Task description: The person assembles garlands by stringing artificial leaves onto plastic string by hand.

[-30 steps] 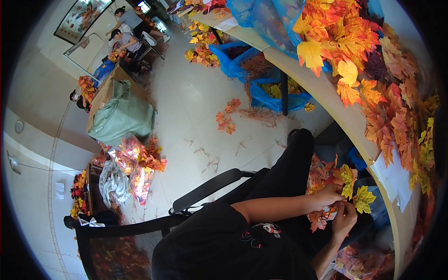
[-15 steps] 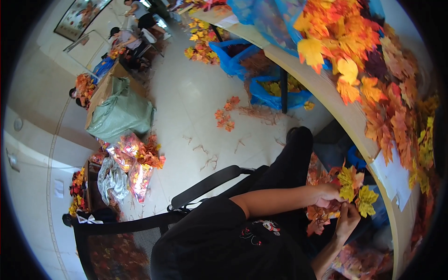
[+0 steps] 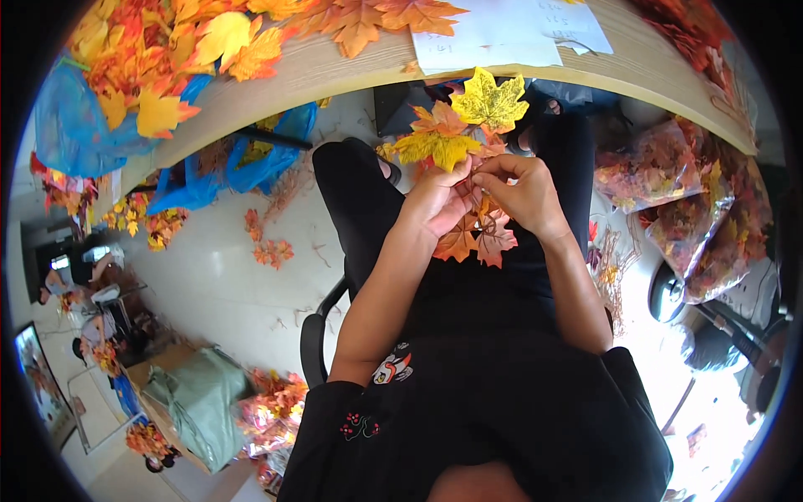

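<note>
Over my lap, my two hands meet around a garland of artificial maple leaves (image 3: 488,102). Yellow leaves fan out beyond my fingers, while orange and pinkish ones hang below them. My left hand (image 3: 442,201) is curled around the stem part, palm partly turned up. Close against it, my right hand (image 3: 529,197) pinches thumb and forefinger together at the same stem. The exact spot between the fingertips is too small to make out.
Ahead curves a wooden table (image 3: 360,90) bearing heaped orange leaves (image 3: 242,46) and white paper (image 3: 485,42). Blue bags (image 3: 272,151) hang below it. Clear bags of leaves (image 3: 652,167) lie at right. A chair armrest (image 3: 313,347) and a green sack (image 3: 201,406) are at left.
My view has swung to the right, so the table now lies straight ahead and my hands nearer the middle. Both hands remain together on the leaf garland.
</note>
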Demonstrator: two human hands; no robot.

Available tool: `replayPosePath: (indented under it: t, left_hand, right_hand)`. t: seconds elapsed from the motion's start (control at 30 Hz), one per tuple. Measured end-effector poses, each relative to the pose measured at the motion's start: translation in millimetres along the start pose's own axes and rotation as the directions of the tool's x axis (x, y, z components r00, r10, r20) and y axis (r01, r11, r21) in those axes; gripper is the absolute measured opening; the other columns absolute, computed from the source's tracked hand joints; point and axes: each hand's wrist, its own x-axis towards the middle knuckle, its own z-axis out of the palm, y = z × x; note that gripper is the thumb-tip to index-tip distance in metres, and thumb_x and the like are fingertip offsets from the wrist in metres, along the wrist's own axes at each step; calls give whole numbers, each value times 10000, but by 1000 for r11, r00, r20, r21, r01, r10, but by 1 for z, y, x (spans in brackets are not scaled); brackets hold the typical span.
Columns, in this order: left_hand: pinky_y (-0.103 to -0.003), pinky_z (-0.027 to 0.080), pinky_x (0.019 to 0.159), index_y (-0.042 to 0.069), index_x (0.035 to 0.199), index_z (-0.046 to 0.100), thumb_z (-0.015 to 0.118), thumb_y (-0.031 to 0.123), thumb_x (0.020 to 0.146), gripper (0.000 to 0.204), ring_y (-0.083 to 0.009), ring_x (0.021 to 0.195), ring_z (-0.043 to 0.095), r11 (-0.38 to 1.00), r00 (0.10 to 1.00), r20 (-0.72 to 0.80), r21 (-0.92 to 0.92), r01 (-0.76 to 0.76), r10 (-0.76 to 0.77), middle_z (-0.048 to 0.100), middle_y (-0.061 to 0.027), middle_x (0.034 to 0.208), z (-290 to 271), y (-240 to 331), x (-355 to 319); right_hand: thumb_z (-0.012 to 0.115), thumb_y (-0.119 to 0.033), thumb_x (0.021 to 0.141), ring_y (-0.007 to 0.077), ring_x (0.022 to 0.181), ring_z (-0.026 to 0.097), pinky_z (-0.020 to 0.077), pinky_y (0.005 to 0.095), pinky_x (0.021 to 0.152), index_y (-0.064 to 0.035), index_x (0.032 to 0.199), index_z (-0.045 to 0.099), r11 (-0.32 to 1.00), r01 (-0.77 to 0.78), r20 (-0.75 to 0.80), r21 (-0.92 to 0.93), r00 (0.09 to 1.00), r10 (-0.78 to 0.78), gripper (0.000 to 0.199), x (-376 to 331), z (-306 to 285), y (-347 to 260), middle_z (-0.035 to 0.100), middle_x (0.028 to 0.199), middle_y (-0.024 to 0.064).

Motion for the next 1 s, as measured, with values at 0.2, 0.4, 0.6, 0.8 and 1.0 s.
replayPosePath:
  t: [0.2,0.4,0.6,0.8,1.0]
  left_hand:
    - [-248,447,667,96,964,563,601,142,836,141,-113,779,538,994,996,37,-67,86,-83,579,-1,879,-9,-5,-1]
    - [-264,463,649,66,959,570,599,160,837,157,-145,754,535,983,988,79,-119,141,-132,561,-45,861,-18,-2,7]
    - [-286,473,640,68,935,566,596,172,841,143,-166,694,540,982,991,75,-147,118,-108,562,-45,823,-15,3,11]
    - [-302,482,640,76,947,571,586,158,845,132,-179,699,544,972,989,47,-182,146,-140,567,-36,825,-15,8,13]
    - [-307,475,650,80,974,569,605,174,833,173,-175,723,550,973,984,38,-146,178,-175,568,-35,825,-18,7,12]
  right_hand:
    - [642,-65,753,75,591,535,429,226,557,50,766,643,999,-54,99,-6,994,55,117,1,-1,6,625,661,61]
    - [693,-142,742,76,549,511,397,232,497,40,778,661,913,-277,293,300,937,188,188,18,2,25,616,640,56]
    - [713,-140,739,68,559,510,393,218,503,42,779,662,823,-382,404,420,891,208,193,29,0,25,617,653,38]
    - [713,-156,744,69,580,516,403,211,532,33,774,665,861,-339,358,379,912,201,198,35,4,31,622,671,39]
    - [680,-140,774,74,607,533,422,211,571,19,784,663,859,-341,470,381,872,137,160,39,-5,36,621,674,33]
